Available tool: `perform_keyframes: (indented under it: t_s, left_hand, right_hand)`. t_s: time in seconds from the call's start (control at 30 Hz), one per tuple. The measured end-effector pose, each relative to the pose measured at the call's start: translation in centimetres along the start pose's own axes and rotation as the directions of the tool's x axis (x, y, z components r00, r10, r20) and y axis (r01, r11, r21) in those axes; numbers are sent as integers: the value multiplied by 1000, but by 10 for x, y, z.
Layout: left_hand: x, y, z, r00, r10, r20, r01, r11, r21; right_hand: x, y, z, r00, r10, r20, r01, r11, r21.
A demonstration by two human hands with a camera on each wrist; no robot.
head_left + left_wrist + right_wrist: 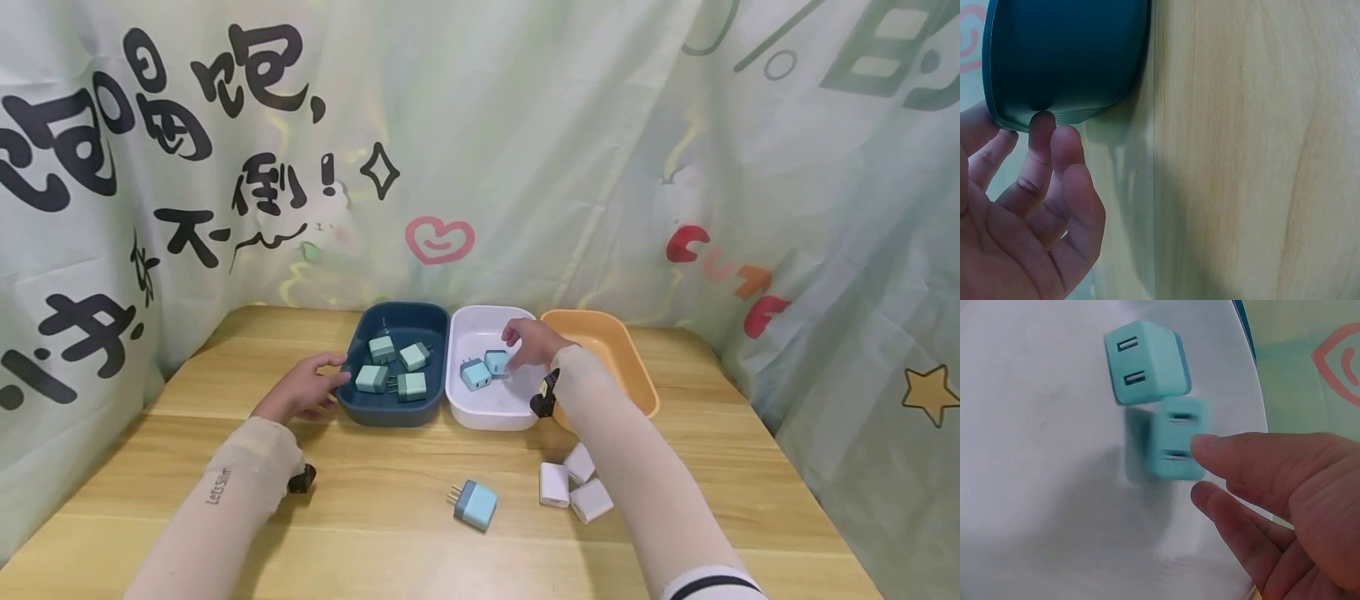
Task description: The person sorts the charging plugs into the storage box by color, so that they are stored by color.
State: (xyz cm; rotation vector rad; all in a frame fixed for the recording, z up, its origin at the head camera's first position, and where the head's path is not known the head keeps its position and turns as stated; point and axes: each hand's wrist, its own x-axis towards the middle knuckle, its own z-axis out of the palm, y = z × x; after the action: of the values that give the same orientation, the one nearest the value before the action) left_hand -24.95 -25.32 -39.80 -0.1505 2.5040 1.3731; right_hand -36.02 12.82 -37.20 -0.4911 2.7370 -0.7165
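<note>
In the head view, my left hand [306, 390] is at the left side of a navy bin [393, 415], its relaxed fingers right at the rim and outer wall. Several green chargers [411, 386] lie inside that bin. My right hand [536, 340] reaches into the white bin [491, 419]. Two light-blue USB chargers lie there. In the right wrist view, the thumb overlaps the edge of the nearer, blurred charger [1175, 437], with the fingers spread below it. The other charger [1144, 362] sits just beyond.
A yellow bin [600, 325] stands right of the white one, partly behind my right arm. Nearer on the wooden table are a blue charger [476, 505] with prongs pointing left and three white chargers [554, 485]. A printed curtain [525, 167] hangs behind.
</note>
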Motion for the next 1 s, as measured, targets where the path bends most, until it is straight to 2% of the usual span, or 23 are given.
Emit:
perform_keyframes:
  t_s: [0.3, 0.47, 0.87, 1.0]
  left_hand:
    - [1, -1, 2, 1000, -9, 3, 9, 1000, 4]
    - [2, -1, 2, 1000, -7, -2, 7, 1000, 0]
    - [1, -4, 2, 1000, 13, 7, -13, 1000, 8]
    - [0, -1, 0, 1000, 10, 11, -10, 1000, 21]
  right_hand:
    - [-8, 2, -3, 999, -43, 6, 43, 999, -27]
    - [-16, 2, -3, 994, -108, 7, 108, 994, -29]
    - [-55, 0, 6, 977, -211, 40, 210, 977, 41]
    - [-68, -1, 9, 964, -264, 35, 261, 963, 68]
